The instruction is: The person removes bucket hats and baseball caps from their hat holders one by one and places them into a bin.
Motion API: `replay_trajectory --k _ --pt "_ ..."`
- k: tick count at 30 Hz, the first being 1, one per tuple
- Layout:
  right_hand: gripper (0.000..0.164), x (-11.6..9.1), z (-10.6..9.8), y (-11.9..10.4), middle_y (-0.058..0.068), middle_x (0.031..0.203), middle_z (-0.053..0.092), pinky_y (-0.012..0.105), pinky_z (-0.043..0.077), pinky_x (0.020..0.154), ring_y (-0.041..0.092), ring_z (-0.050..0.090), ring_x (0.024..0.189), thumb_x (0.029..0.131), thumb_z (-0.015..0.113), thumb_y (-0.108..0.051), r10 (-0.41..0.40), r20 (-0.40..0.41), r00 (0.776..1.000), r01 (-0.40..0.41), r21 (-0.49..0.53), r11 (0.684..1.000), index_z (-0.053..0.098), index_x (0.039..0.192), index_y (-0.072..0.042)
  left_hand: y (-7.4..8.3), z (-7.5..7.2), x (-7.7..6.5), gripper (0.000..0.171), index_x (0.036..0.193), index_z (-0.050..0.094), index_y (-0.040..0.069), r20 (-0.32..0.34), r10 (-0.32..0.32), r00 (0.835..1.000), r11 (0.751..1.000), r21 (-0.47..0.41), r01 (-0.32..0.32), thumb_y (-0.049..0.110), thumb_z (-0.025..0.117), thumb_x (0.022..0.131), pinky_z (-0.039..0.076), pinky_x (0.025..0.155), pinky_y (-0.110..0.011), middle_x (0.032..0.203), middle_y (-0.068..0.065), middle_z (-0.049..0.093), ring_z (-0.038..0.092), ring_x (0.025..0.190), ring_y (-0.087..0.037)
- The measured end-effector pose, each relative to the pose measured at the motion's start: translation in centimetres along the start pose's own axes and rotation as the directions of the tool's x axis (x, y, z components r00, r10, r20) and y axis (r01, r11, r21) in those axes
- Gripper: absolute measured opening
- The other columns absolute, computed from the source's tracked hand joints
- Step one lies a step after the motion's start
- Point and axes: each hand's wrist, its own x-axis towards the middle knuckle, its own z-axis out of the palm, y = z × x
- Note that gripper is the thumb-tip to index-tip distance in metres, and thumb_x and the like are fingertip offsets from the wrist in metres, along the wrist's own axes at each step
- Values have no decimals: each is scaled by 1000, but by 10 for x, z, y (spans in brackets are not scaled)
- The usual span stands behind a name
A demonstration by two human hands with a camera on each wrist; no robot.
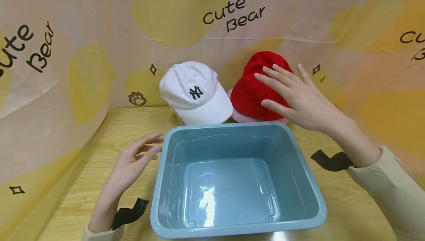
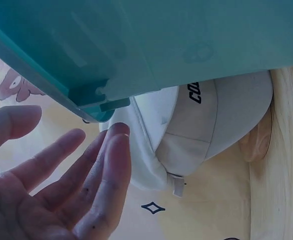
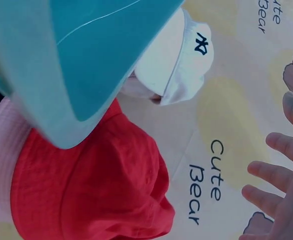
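A blue-grey plastic basin (image 1: 229,182) stands on the wooden table with nothing inside. My left hand (image 1: 134,161) is just off its left rim, fingers loosely bent and holding nothing; the left wrist view shows the fingertips (image 2: 119,131) close to the rim. Raised over the back right corner, my right hand (image 1: 299,97) has its fingers spread in front of a red bucket hat (image 1: 257,93). That hat sits on a pink hat (image 1: 245,118) behind the basin. To its left is a white baseball cap (image 1: 190,86) with a black NY logo.
Under the white cap, the left wrist view shows a beige cap (image 2: 186,130) with dark lettering, above a wooden stand (image 2: 256,137). A patterned cloth (image 1: 186,16) hangs behind and at the sides. Black straps (image 1: 131,213) stick out at both wrists.
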Motion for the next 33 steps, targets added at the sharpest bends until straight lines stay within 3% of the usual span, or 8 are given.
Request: replay_trajectory --k 8,18,33 --pt "68 11 -1 -6 8 158 28 54 -8 122 31 22 147 94 58 -39 -12 31 999 12 0 1000 25 153 -28 -3 3 1 39 136 53 14 30 -5 1000 997 -77 8 26 56 98 60 74 -27 120 -12 64 63 95 1" --pt "66 24 -4 -11 8 158 29 55 -5 122 32 23 147 94 58 -39 -23 43 999 23 -12 1000 28 152 -28 -1 3 0 40 136 52 12 82 -16 996 985 -170 30 22 57 98 60 68 -33 116 -18 61 67 89 -6" --pt "65 45 -6 -17 6 158 29 56 -1 122 31 22 147 95 56 -40 -42 68 997 43 -11 999 27 152 -28 -1 1 -1 42 137 50 11 129 -43 991 962 -263 76 21 58 97 60 65 -38 118 -17 56 67 88 -10"
